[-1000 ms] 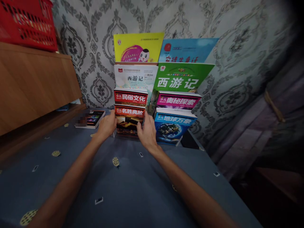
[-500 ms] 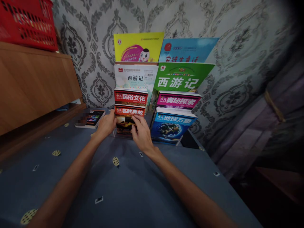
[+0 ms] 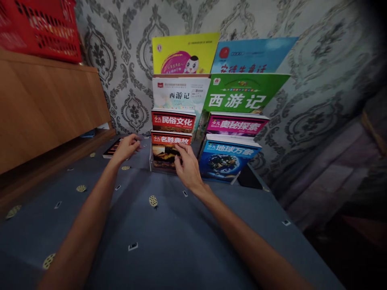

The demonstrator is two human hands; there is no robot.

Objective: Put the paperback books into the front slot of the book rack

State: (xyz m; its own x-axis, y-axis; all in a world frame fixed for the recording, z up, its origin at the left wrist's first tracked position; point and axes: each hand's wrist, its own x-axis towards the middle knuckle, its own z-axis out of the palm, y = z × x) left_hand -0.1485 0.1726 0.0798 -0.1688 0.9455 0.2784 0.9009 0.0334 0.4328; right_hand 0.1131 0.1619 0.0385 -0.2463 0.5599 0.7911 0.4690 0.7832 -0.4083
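Observation:
My right hand point(image 3: 188, 167) lies with its fingertips on the lower right of a children's book with a red title band point(image 3: 171, 151), which stands in the front row of a clear acrylic rack point(image 3: 150, 159). No firm grip shows. My left hand point(image 3: 127, 148) is raised left of the rack, fingers apart, touching nothing I can make out. Beneath it, a dark book point(image 3: 112, 149) lies mostly hidden on the bedcover. A blue globe-cover book point(image 3: 228, 161) stands right of my right hand.
Rows of children's books point(image 3: 242, 98) rise behind in the rack, against damask wallpaper point(image 3: 121, 68). A wooden cabinet point(image 3: 45, 104) with a red plastic basket point(image 3: 39, 28) on top stands left. A blue-grey bedcover point(image 3: 169, 229) lies below, with a curtain point(image 3: 332, 173) at right.
My left hand has moved left, away from the rack, and now covers most of the dark book. My right hand has shifted slightly right on the red-banded book. The view has moved slightly closer.

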